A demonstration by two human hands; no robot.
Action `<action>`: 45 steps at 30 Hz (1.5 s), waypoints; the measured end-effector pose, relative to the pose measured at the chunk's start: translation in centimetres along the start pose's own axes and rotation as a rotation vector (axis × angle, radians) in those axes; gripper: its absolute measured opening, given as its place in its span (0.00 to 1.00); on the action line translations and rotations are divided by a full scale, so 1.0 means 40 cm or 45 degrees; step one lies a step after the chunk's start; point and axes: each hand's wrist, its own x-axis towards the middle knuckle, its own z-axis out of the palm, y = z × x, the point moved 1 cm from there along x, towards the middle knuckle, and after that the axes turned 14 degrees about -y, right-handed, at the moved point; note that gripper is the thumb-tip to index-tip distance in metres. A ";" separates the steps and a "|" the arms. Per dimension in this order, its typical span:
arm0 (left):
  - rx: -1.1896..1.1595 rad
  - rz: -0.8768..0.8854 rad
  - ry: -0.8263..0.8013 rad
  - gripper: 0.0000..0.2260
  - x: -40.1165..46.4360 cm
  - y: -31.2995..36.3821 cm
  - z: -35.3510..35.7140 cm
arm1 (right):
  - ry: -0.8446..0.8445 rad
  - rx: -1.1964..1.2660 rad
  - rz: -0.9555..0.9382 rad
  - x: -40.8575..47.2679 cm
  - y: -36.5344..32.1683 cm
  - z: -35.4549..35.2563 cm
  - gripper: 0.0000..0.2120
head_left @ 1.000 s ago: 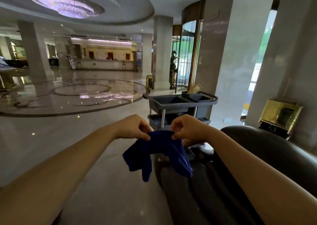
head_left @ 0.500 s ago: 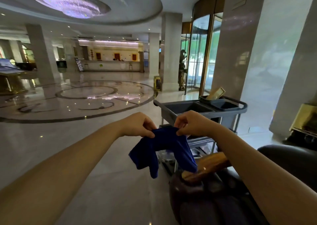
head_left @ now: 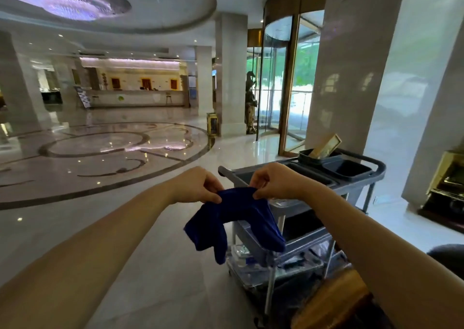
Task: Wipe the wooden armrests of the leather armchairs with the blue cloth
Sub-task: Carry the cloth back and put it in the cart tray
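Polished marble floor (head_left: pixel 105 228) stretches ahead of us, a grey cart (head_left: pixel 351 193) just beyond. Our left hand (head_left: pixel 198 185) and right hand (head_left: pixel 276 181) each pinch the blue cloth (head_left: pixel 233 218) by its top edge, its ends hanging down. We see a wooden armrest (head_left: pixel 331 301) low on the right.

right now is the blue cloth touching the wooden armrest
Apart. The head view shows the blue cloth pinched between the left hand and right hand, hanging in the air, while the wooden armrest lies lower right, clear of it.
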 end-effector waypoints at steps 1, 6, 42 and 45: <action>0.041 0.024 -0.003 0.10 0.053 -0.033 -0.039 | 0.036 -0.001 0.025 0.054 0.019 -0.017 0.11; 0.201 0.153 -0.078 0.10 0.289 -0.152 -0.230 | 0.122 0.061 0.161 0.266 0.089 -0.116 0.10; 0.298 0.853 -0.854 0.09 1.864 -0.381 -0.190 | 0.543 0.443 1.177 0.832 1.137 -0.283 0.06; 0.295 0.851 -0.938 0.09 1.944 -0.408 -0.129 | 0.609 0.537 1.291 0.855 1.205 -0.226 0.07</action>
